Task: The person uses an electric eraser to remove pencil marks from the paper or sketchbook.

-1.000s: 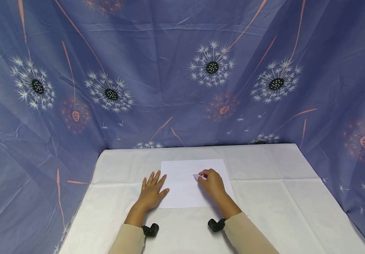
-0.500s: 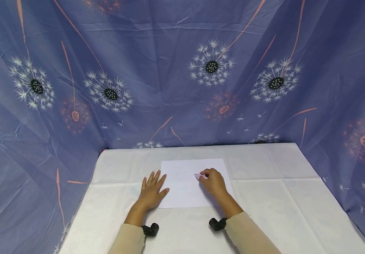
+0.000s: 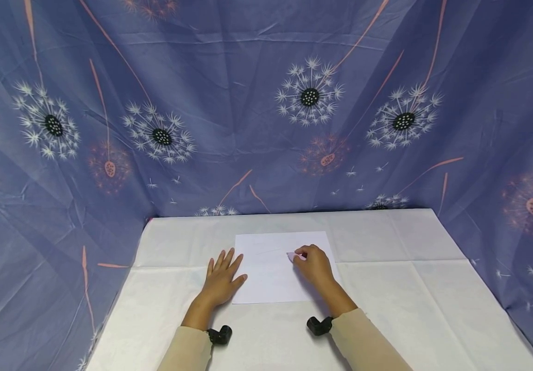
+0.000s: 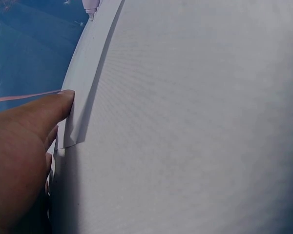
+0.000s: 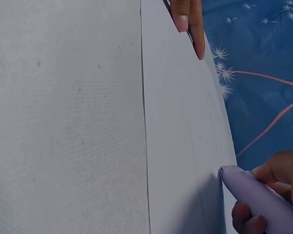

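A white sheet of paper (image 3: 266,281) lies on the white-covered table, with a couple of faint thin lines on its upper half. My left hand (image 3: 220,283) rests flat at the sheet's left edge, fingers spread and straight. Over the right half of the sheet, my right hand (image 3: 317,267) pinches a thick lilac pen (image 5: 259,197) between thumb and fingers. Its narrow tip points left and is at the paper's surface in the right wrist view. The left wrist view shows my left thumb (image 4: 58,105) on the paper and the pen's tip end far off at the top.
A creased white cloth (image 3: 400,304) covers the table on all sides of the paper. Blue curtains (image 3: 229,113) with a dandelion print hang behind and at both sides. Black wrist-worn devices (image 3: 220,335) sit at both cuffs.
My right hand has moved slightly to the right and up the sheet with the pen. A faint line shows more plainly left of the tip. My left hand has stayed in place.
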Demonstrator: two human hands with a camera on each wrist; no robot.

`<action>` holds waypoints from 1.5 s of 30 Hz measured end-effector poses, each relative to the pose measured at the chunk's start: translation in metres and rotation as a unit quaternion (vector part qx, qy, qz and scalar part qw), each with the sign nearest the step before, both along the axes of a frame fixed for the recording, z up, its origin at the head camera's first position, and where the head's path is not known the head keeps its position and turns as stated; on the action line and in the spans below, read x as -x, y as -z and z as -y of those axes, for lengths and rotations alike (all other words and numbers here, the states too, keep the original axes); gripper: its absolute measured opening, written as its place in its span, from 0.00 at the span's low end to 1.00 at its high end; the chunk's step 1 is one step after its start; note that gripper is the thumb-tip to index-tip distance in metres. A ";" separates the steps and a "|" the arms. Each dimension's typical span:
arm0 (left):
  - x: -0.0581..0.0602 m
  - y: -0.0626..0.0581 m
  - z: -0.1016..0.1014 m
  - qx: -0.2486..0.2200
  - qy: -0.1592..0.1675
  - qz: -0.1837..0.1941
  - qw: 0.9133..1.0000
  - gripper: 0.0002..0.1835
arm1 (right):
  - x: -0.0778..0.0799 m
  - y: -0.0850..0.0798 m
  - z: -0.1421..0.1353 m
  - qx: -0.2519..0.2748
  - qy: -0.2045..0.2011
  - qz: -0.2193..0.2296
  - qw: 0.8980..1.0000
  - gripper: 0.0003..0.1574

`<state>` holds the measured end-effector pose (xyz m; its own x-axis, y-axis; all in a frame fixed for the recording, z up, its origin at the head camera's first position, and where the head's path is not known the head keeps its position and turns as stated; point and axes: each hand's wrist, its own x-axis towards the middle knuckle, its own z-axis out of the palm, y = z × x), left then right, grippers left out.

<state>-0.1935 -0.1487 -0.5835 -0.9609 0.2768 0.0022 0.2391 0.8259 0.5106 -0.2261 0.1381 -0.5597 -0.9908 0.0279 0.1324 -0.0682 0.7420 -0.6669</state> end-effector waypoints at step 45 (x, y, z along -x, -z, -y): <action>0.000 -0.001 0.000 -0.007 -0.006 0.005 1.000 0.34 | -0.001 -0.004 0.003 0.006 0.003 0.012 1.000 0.12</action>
